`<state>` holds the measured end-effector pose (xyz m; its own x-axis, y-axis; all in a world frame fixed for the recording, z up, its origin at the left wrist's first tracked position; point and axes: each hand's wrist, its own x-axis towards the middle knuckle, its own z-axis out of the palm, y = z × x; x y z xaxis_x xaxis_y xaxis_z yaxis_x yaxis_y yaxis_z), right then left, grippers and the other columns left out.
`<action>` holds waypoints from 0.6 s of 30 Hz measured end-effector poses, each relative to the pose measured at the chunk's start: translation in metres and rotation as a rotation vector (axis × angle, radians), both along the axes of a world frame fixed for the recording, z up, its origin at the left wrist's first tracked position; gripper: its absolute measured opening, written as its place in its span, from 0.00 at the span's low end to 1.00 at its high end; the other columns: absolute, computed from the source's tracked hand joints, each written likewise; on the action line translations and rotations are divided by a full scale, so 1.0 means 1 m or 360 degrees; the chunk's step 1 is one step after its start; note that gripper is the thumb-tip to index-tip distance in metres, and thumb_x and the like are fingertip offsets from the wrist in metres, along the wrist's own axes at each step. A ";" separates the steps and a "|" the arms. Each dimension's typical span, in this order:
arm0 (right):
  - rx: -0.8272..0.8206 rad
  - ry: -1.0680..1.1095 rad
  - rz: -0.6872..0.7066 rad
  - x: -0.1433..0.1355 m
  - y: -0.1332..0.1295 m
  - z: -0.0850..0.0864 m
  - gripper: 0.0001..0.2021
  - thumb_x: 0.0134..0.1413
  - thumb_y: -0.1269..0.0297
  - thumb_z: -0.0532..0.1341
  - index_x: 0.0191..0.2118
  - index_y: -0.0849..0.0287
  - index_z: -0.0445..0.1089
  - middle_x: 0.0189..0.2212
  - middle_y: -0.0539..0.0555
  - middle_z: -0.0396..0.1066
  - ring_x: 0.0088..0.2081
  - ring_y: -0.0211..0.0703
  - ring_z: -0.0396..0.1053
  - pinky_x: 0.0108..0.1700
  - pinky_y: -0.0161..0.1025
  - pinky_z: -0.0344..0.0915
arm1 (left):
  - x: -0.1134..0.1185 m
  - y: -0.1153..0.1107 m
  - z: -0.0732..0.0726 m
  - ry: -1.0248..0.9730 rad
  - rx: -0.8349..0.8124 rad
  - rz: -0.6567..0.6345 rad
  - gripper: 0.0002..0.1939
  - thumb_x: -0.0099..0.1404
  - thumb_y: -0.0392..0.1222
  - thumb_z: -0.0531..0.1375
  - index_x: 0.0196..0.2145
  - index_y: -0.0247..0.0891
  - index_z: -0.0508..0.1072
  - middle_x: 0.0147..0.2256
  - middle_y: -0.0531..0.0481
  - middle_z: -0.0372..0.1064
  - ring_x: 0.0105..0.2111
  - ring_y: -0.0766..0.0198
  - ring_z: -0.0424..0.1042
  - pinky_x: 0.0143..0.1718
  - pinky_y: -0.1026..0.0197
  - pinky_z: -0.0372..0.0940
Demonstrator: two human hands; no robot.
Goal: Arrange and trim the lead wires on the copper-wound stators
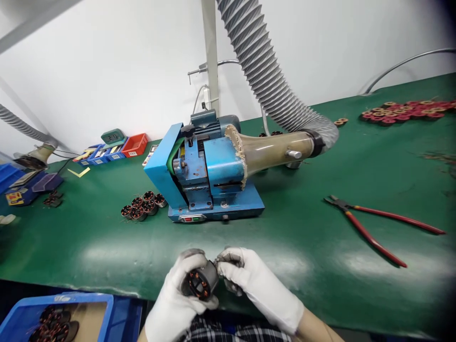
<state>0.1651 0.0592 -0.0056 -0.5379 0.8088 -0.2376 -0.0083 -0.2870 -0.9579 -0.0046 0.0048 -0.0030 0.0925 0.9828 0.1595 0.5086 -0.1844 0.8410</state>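
My left hand (178, 289), in a white glove with dark fingertips, is wrapped round a motor stator (210, 275) above the front edge of the green table. The stator is a grey metal cylinder, tilted so that its dark end with copper windings faces me. My right hand (245, 275), also gloved, is pinched together at the far right side of the stator, with its smudged fingertips close to or touching it. What lies between those fingertips is too small to make out. Several similar stators (144, 206) stand on the table left of the blue machine (224, 164).
Long red-handled cutting pliers (366, 225) lie open at right. A grey ducted hose (274, 71) joins the machine's funnel. Red and tan rings (402, 113) are piled at the back right. At lower left a blue bin (107, 316) holds more stators; small parts trays (135, 145) stand behind.
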 end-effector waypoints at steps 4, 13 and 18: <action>0.0663 -0.0392 -0.0237 -0.005 -0.003 -0.009 0.11 0.52 0.64 0.51 0.27 0.63 0.66 0.28 0.55 0.64 0.34 0.41 0.61 0.39 0.39 0.56 | 0.003 0.005 -0.002 -0.0140 -0.0147 -0.0213 0.11 0.50 0.26 0.59 0.31 0.37 0.69 0.35 0.51 0.64 0.37 0.69 0.66 0.40 0.68 0.64; 0.0133 -0.0554 0.0484 -0.019 0.025 -0.028 0.13 0.55 0.62 0.46 0.32 0.67 0.61 0.20 0.51 0.56 0.20 0.33 0.55 0.24 0.32 0.57 | -0.007 0.015 -0.047 0.0802 0.0284 0.0029 0.22 0.49 0.30 0.60 0.43 0.39 0.63 0.46 0.47 0.61 0.52 0.60 0.58 0.52 0.55 0.58; 0.0983 -0.1134 0.0774 -0.018 0.037 -0.002 0.09 0.47 0.79 0.52 0.31 0.69 0.69 0.34 0.63 0.65 0.34 0.47 0.65 0.37 0.42 0.58 | -0.018 0.025 -0.041 0.0703 -0.0131 -0.0004 0.25 0.43 0.38 0.66 0.41 0.41 0.66 0.47 0.49 0.62 0.51 0.60 0.59 0.52 0.56 0.57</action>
